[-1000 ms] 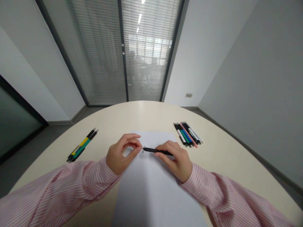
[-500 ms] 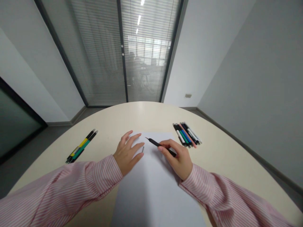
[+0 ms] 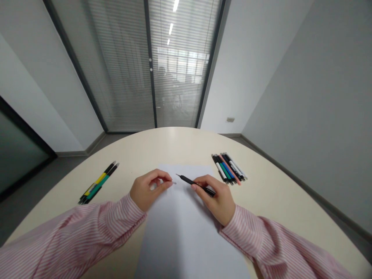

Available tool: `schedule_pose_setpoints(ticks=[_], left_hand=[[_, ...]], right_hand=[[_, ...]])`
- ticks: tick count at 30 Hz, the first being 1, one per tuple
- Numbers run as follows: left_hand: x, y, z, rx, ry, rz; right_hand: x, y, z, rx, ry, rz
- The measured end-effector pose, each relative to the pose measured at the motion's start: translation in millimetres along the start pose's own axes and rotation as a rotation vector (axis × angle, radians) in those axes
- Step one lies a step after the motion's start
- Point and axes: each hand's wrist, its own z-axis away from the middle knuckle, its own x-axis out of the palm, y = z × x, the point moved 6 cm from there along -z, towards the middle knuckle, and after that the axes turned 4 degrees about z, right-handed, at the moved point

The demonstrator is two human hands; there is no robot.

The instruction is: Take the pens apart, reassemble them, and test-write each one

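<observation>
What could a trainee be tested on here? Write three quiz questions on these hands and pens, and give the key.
1. True or false: the right hand holds the black pen over the white paper sheet.
2. Which group has a pink pen: A, the pen group left of the sheet, or B, the pen group right of the sheet?
3. What colour is the small piece pinched by the left hand?

Key: 1 true; 2 B; 3 silver.
</observation>
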Motion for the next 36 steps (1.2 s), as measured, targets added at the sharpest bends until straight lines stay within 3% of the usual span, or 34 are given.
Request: schedule_pose_setpoints(ticks=[4,9,23,30,36], left_hand=[[-8.2,-19.9,-2.7,-0.185,0.132,0.283],[-5.6,-26.6,-2.2,-0.297,0.12,0.364],[-0.4,-24.7,-1.8,-0.328,0.07,0.416],[-6.2,-25.7,-0.2,-0.312,0.138,0.412],[1.0,-23.1,-1.6,-0.304,0.059,0.415]], right_hand=[[1.6,1.6,-0.2,0.006,-0.025,0.008],[2.2,0.7,-1.2,0.0,-0.034,0.009],[1.4,-3.1,-1.7,-0.023,-0.044,0.006],[1.4,-0.6,-0.6,-0.03,-0.037,-0.002],[2.6,-1.7,-0.6,-0.042,-0.04,-0.002]])
